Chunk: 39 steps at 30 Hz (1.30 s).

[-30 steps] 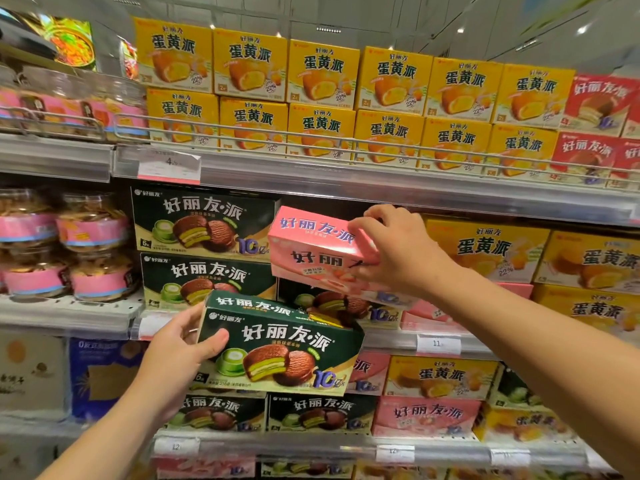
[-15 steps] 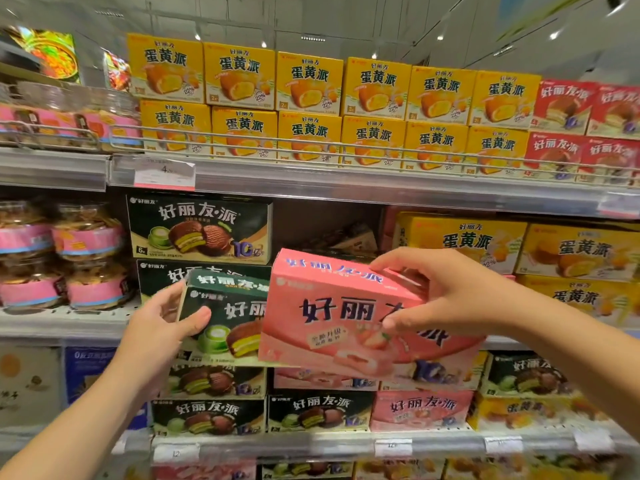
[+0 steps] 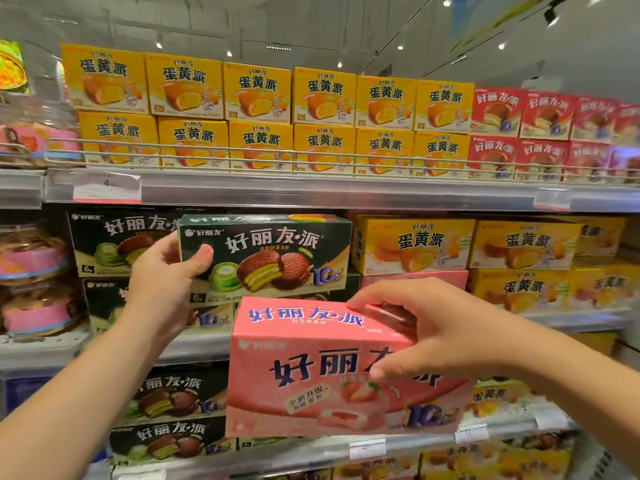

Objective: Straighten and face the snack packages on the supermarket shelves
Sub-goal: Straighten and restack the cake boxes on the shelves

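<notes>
The left hand (image 3: 162,282) grips the green box (image 3: 265,258) by its left edge, above the pink box (image 3: 322,368); the right hand (image 3: 433,330) pinches that one's top right corner.

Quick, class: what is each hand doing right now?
Left hand: fingers grip the green box.
Right hand: fingers grip the pink box.

Location: retail shop, supermarket snack aisle. Indicators: tiered metal shelves (image 3: 311,197) with clear price-strip front edges carrying paper price tags (image 3: 106,184); a wire guard rail (image 3: 242,154) along the top shelf's front edge; identical yellow boxes (image 3: 258,93) stacked two high in facing rows, red boxes (image 3: 497,110) toward the right end, dark green boxes (image 3: 173,396) on lower tiers; ceiling spotlights (image 3: 446,2) overhead
</notes>
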Each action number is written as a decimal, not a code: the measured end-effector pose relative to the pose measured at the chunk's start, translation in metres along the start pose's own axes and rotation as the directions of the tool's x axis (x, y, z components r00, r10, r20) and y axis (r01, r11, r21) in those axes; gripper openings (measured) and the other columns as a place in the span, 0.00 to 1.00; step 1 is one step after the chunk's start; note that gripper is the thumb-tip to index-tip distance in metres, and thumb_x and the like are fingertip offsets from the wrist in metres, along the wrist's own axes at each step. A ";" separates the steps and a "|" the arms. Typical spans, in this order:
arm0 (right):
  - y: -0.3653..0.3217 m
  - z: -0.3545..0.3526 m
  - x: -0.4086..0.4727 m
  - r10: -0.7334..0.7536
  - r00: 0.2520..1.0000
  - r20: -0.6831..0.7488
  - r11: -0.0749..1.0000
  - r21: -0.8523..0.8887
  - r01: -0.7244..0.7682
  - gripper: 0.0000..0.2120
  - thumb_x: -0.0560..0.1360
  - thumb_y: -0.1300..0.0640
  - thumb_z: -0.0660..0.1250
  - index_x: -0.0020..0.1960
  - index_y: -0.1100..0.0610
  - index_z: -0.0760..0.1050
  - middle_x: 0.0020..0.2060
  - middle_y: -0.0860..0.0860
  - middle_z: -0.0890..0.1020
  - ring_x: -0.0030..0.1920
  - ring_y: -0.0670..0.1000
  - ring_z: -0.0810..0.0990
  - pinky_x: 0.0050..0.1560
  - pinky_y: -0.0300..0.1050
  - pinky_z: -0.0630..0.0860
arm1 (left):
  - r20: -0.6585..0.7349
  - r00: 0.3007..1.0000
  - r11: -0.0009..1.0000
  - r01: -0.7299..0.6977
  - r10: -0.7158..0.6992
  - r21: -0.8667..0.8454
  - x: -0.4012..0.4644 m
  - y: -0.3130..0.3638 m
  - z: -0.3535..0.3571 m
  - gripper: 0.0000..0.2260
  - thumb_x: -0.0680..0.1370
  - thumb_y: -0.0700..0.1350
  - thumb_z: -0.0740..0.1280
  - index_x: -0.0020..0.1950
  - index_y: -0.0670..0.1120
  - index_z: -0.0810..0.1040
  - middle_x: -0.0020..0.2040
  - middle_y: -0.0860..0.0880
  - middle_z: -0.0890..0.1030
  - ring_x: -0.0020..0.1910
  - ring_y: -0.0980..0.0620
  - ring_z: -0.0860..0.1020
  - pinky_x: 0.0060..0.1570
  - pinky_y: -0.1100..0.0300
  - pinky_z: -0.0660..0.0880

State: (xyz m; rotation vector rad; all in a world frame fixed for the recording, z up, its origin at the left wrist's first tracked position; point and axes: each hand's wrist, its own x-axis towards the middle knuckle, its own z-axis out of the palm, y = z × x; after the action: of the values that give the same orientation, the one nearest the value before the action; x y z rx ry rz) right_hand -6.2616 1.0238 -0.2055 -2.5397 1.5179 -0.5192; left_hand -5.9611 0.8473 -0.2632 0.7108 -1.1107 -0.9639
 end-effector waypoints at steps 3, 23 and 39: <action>0.007 0.000 -0.007 0.027 1.000 0.015 1.000 0.009 -0.027 0.31 0.65 0.38 0.75 0.65 0.35 0.67 0.56 0.30 0.75 0.56 0.33 0.74 0.50 0.32 0.75 | -0.028 0.999 0.999 0.032 -0.032 -0.001 0.006 -0.008 0.013 0.20 0.73 0.43 0.73 0.64 0.48 0.77 0.57 0.47 0.83 0.52 0.46 0.84 0.44 0.49 0.82; 0.044 -0.007 0.000 0.063 0.998 0.022 0.993 -0.098 -0.061 0.39 0.62 0.36 0.75 0.70 0.45 0.69 0.57 0.36 0.77 0.56 0.34 0.72 0.55 0.33 0.73 | 0.042 0.911 0.441 -0.238 0.411 0.865 0.017 -0.028 0.062 0.28 0.76 0.52 0.70 0.70 0.41 0.65 0.63 0.39 0.68 0.61 0.41 0.70 0.56 0.49 0.71; 0.060 -0.005 -0.001 0.037 0.999 0.007 0.997 -0.064 -0.036 0.33 0.60 0.32 0.72 0.62 0.37 0.67 0.55 0.34 0.76 0.54 0.37 0.75 0.52 0.39 0.74 | 0.645 0.734 -0.409 -0.533 0.212 0.741 0.037 -0.038 0.085 0.44 0.65 0.55 0.79 0.74 0.40 0.65 0.69 0.32 0.67 0.70 0.31 0.65 0.68 0.34 0.63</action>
State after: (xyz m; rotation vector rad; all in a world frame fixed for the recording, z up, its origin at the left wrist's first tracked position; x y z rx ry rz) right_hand -6.3136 0.9964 -0.2184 -2.5529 1.5999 -0.4621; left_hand -6.0470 0.7968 -0.2546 1.3092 -2.1430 0.9807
